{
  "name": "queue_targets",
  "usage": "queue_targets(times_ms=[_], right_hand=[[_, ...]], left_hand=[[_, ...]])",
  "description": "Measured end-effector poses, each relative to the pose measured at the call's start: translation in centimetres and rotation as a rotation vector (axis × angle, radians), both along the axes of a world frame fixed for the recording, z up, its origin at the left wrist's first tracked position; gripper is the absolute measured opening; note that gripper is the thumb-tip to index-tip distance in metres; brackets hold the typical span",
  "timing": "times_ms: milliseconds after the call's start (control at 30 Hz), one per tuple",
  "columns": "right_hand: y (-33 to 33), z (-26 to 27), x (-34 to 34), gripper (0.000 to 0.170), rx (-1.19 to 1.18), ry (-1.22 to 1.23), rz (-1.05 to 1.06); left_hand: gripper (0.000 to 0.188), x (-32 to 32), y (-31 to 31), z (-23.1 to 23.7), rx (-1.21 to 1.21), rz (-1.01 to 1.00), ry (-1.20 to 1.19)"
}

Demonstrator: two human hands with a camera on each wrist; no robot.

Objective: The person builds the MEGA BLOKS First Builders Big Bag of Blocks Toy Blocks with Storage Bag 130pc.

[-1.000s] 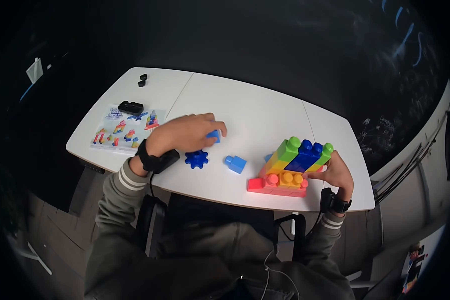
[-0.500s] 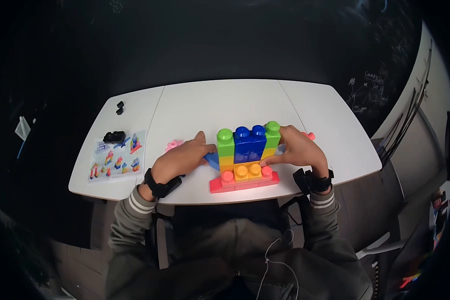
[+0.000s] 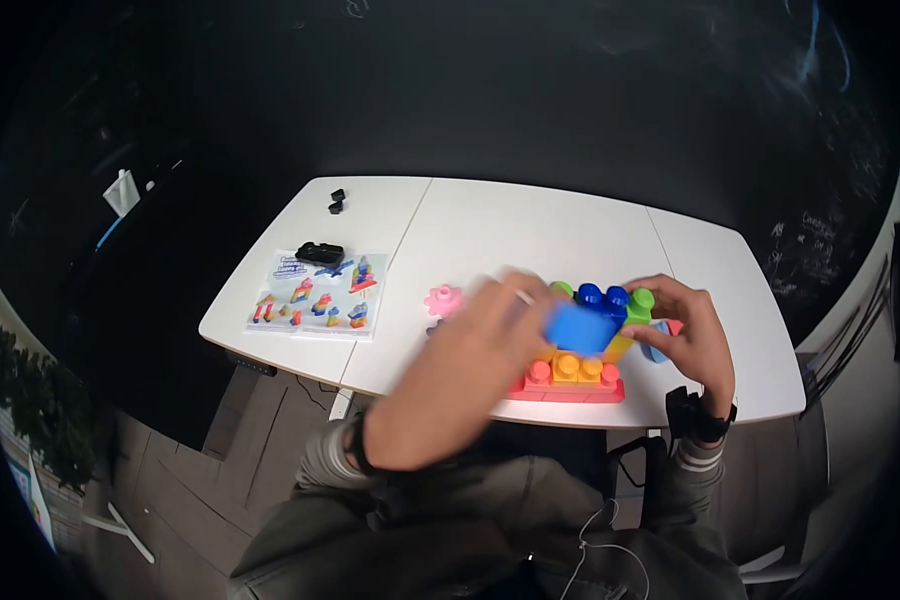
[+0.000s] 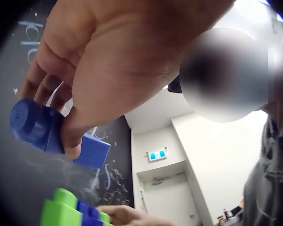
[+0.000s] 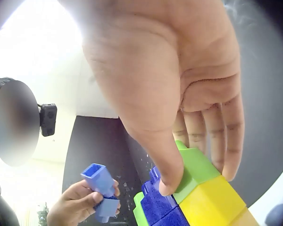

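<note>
My left hand [image 3: 450, 370], blurred in the head view, pinches a blue building block [image 3: 579, 330] between thumb and fingers. It is raised in front of the block structure [image 3: 567, 368] and covers part of it. The left wrist view shows the block's round stud and square end; the right wrist view shows its hollow opening [image 5: 95, 169]. With the right hand [image 3: 698, 335] I grip the structure's right column, thumb on the near side of the green block [image 5: 198, 165], above a yellow one [image 5: 212, 202]. Blue and green studs top the structure over a red base.
A pink gear [image 3: 443, 300] lies left of the structure, a dark one partly hidden below it. A light blue piece [image 3: 658, 345] shows behind my right hand. At the table's left are a picture sheet [image 3: 315, 300], a black device [image 3: 320, 254] and small black pieces [image 3: 336, 202].
My left hand has gone from the table left of the structure up in front of it, bringing the blue block. The right hand stays on the structure's right side. The head view has shifted.
</note>
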State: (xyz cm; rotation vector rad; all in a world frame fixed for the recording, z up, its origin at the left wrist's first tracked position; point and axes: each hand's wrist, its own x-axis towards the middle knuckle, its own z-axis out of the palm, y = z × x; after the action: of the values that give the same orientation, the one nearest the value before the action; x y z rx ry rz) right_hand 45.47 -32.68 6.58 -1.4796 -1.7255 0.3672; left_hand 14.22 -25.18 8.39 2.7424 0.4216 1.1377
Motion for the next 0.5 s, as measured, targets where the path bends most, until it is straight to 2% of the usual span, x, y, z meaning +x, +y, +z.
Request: queue_targets(times_ms=[67,100,167,500], right_hand=[[0.0,0.1,0.0,0.045,0.003,0.002,0.021],[-0.1,0.1,0.0,0.044,-0.002,0.017,0.031],[0.1,-0.1,-0.3,0.042,0.014,0.029,0.024],[0.8,-0.1,-1.9,0.047,-0.037,-0.025,-0.043]], left_hand=[[0.041,1.3,-2.0,-1.7,0.025,-0.133,0.102],[0.043,1.5,-3.0,-1.7,-0.05,-0.25,0.098],[0.046,1.7,-4.0,-2.4,0.008,-0.302,0.136],[0.048,1.6,-3.9,-1.9,0.027,-0.235,0.175]])
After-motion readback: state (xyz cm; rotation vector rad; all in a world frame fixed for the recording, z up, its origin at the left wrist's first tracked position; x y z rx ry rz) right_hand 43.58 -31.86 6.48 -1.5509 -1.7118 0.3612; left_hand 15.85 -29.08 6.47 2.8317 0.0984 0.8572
